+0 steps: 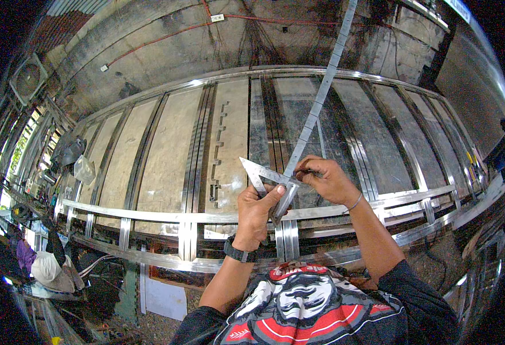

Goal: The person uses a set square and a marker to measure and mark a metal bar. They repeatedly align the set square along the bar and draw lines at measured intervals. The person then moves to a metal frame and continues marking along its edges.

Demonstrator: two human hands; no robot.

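Note:
My left hand (253, 208) is wrapped round the near end of a long metal bar (316, 109), with the thumb on top. The same hand grips a silver triangular square (257, 171), which lies across the bar with a corner pointing left. Evenly spaced dark marks run along the bar, which slants up and away to the right. My right hand (328, 179) is pinched close against the bar, just right of the square. Whatever its fingertips hold is too small and covered to name.
Below the hands lies a wide metal frame (229, 217) with many crosswise bars over pale and dark panels (166, 167). A concrete wall (166, 34) rises behind it. On the left are a fan (27, 79), a clear plastic container (84, 170) and cluttered gear.

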